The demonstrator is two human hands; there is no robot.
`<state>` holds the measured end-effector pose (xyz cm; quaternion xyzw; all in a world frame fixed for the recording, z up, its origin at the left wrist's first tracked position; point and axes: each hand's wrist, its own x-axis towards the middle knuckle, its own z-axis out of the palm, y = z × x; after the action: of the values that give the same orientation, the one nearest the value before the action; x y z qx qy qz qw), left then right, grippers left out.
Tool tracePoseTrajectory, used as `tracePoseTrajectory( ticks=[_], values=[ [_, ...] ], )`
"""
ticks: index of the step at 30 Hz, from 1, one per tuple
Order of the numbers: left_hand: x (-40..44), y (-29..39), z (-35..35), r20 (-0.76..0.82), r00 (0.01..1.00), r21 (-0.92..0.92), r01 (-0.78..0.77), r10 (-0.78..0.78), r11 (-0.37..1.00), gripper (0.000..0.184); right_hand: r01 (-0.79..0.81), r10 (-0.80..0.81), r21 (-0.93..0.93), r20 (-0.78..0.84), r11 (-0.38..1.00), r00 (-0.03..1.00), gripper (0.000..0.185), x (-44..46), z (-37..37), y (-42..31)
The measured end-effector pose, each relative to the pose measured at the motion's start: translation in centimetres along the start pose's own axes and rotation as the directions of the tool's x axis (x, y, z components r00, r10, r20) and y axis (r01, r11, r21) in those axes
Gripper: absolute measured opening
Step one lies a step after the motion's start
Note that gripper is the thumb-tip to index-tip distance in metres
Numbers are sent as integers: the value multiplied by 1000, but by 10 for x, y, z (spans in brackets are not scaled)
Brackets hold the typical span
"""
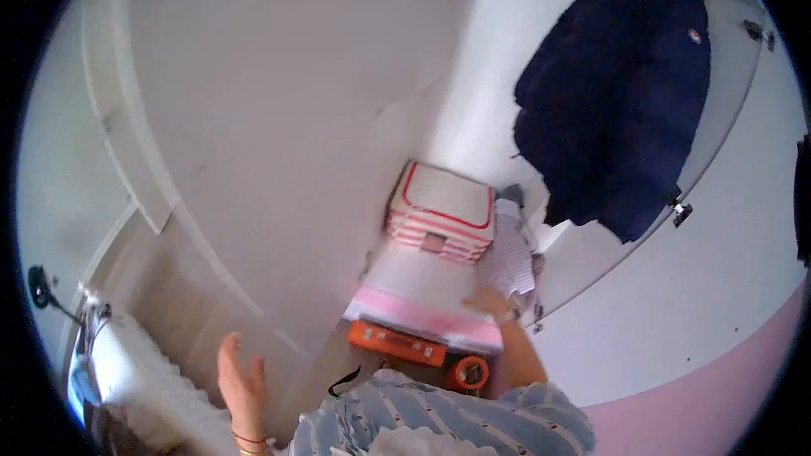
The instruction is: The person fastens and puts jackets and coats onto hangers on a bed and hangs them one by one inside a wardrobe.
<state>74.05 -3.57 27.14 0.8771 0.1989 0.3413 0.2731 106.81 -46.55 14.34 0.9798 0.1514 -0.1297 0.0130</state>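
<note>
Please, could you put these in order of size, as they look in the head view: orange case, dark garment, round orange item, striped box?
Dark garment
Striped box
Orange case
Round orange item

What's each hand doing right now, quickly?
Left hand: open, holding nothing visible.
Right hand: blurred, near the checked cloth; whether it is open or closed cannot be told.

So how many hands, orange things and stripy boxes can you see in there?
Hands: 2 (left hand, right hand)
Orange things: 2 (long case, round thing)
Stripy boxes: 1 (red-and-white box)
Total: 5
</note>
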Motion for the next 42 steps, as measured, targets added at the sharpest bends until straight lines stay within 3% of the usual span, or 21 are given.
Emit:
tracePoseTrajectory(
  ticks=[2, 3, 5, 8, 10, 13, 14, 16, 18, 19, 21, 26, 29, 32, 34, 36, 38, 39, 40, 41, 42],
  values=[
    [-34, -29, -22, 206, 968, 235, -192, 144, 953, 48, 169, -185, 81, 311, 982, 932, 58, -39, 39, -85],
    [-56, -42, -37, 190, 977, 271, -143, 92, 952, 48, 246, -276, 126, 428, 961, 860, 59, -71, 25, -143],
    [-116, -52, -74, 632, 724, 330, 72, -276, 941, 34, 456, -416, 46, 499, 889, 760, 57, -105, 49, -205],
    [-174, -53, -118, 510, 596, 482, 399, -620, 780, 32, 676, -626, 118, 518, 728, 583, 53, -128, 72, -297],
    [-205, -46, -135, 376, 765, 419, 364, -524, 832, 36, 845, -848, 236, 371, 481, 379, 52, -139, 86, -328],
    [-207, 12, -183, 341, 803, 40, 507, -488, 861, 45, 914, -865, 240, 464, 327, 188, 50, -161, 91, -363],
    [-198, 2, -213, 274, 870, -156, 462, -411, 873, 43, 938, -865, 246, 492, 244, 96, 49, -165, 99, -406],
    [-220, 26, -231, 5, 999, -476, 49, -52, 878, 34, 976, -811, 189, 585, 106, -25, 49, -189, 115, -435],
    [-217, 61, -243, -126, 975, -672, -219, 183, 708, 26, 984, -798, 176, 588, -36, -134, 48, -191, 138, -451],
    [-220, 87, -247, -164, 977, -643, -208, 133, 737, 26, 978, -781, 181, 595, -102, -192, 47, -216, 128, -455],
    [-183, 106, -246, -338, 916, -754, -400, 215, 521, 32, 954, -692, 239, 658, -183, -298, 46, -182, 127, -489],
    [-163, 94, -231, -245, 922, -835, -359, 301, 418, 41, 933, -606, 84, 740, -350, -293, 45, -209, 129, -535],
    [-177, 82, -232, -235, 914, -812, -372, 331, 451, 42, 901, -596, 182, 696, -394, -401, 44, -220, 143, -554],
    [-193, 69, -243, -251, 903, -834, -384, 348, 396, 39, 902, -520, 196, 761, -385, -388, 48, -236, 140, -574],
    [-217, 56, -269, -185, 950, -740, -304, 252, 600, 25, 919, -570, 185, 737, -348, -364, 49, -244, 137, -583],
    [-254, 41, -303, -152, 975, -826, -36, -160, 563, 24, 936, -621, 180, 707, -304, -337, 49, -253, 138, -593],
    [-303, 7, -337, -255, 748, -818, 172, -613, 549, 18, 964, -660, 141, 706, -225, -257, 48, -256, 141, -600],
    [-336, -23, -356, -468, 598, -635, 284, -650, 718, 15, 965, -674, 139, 693, -221, -254, 48, -256, 147, -601],
    [-377, -63, -376, -569, 460, -520, 441, -682, 732, 16, 966, -645, 111, 725, -235, -241, 47, -258, 149, -603],
    [-414, -92, -394, -712, 204, -475, 565, -672, 674, 13, 964, -615, 84, 756, -251, -225, 47, -261, 151, -605],
    [-459, -118, -416, -889, 147, -147, 805, -433, 575, 13, 964, -627, 84, 745, -251, -229, 47, -260, 158, -605]
  ],
)
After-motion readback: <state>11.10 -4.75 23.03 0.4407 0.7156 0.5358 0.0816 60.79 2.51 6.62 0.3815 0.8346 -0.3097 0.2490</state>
